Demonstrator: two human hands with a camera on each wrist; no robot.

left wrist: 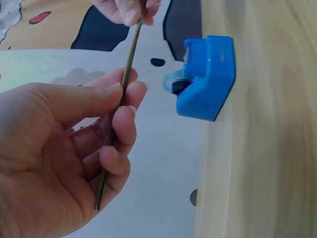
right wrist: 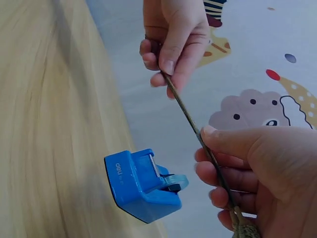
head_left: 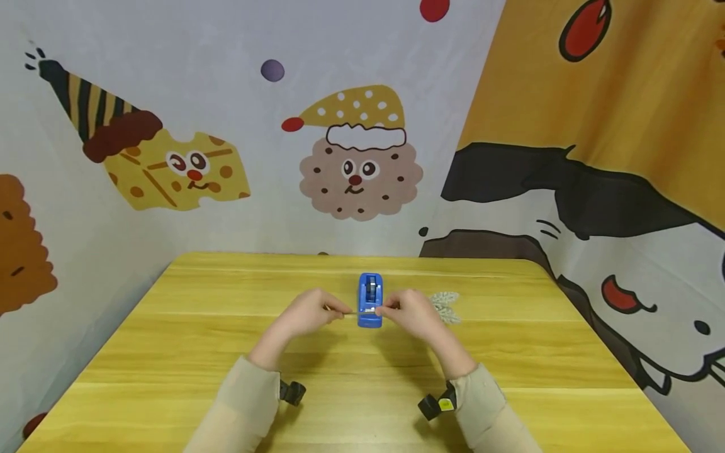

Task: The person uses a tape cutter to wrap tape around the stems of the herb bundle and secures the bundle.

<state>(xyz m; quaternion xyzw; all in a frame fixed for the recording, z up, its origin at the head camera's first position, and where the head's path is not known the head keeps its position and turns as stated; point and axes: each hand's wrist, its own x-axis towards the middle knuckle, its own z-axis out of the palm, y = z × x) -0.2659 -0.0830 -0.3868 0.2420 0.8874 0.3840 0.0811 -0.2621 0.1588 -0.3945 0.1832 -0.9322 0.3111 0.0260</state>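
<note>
Both hands hold a pair of thin dark stems lying side by side. My left hand (head_left: 308, 311) pinches them between thumb and fingers near the lower ends, which cross the palm in the left wrist view. My right hand (head_left: 413, 311) grips the stems (right wrist: 185, 111) farther up, toward the pale, textured leaf-like heads (head_left: 445, 307) that stick out beyond it. Only a bit of one head (right wrist: 245, 229) shows in the right wrist view. A blue tape dispenser (head_left: 370, 299) with a roll of clear tape stands on the table just beyond the stems.
The wooden table (head_left: 215, 352) reaches back to a cloth backdrop (head_left: 272, 189) printed with cartoon figures. Dark wrist cameras (head_left: 293, 393) sit on both wrists, below the cuffs' inner edges.
</note>
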